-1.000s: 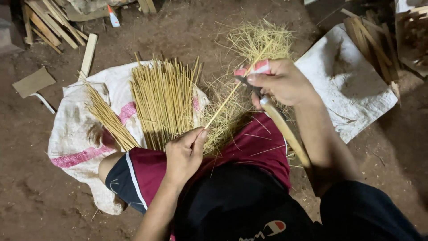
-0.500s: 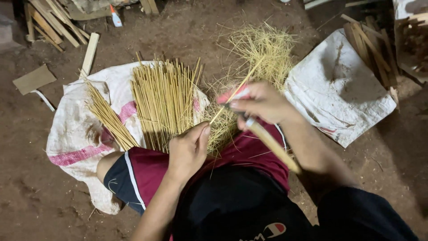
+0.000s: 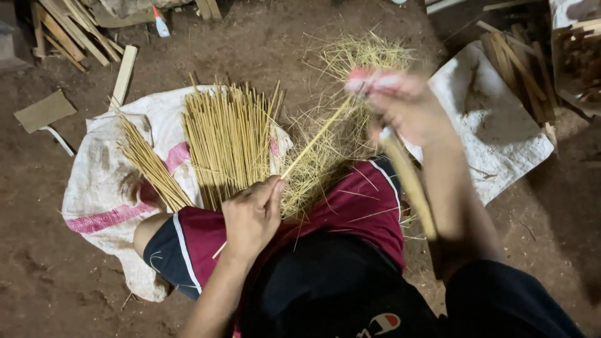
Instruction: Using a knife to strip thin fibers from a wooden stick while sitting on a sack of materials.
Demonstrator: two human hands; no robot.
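Observation:
My left hand [image 3: 251,216] rests on my thigh and pinches the near end of a thin bamboo stick [image 3: 313,141]. My right hand [image 3: 404,112], blurred by motion, grips a knife with a long wooden handle [image 3: 410,181] near the stick's far end. The stick slants up and to the right over a heap of pale shavings [image 3: 341,125]. To the left, a fan of finished sticks [image 3: 228,141] lies on a white sack [image 3: 103,188], with a smaller bundle [image 3: 150,166] beside it.
A second white sack [image 3: 494,125] lies at the right with wooden slats [image 3: 516,62] on its far edge. Scrap wood [image 3: 62,28] is piled at the top left, and a flat cardboard piece [image 3: 44,109] lies on the dirt floor.
My right hand has slid the knife up along the stick, away from me, toward its far end. My left hand has kept its hold in place.

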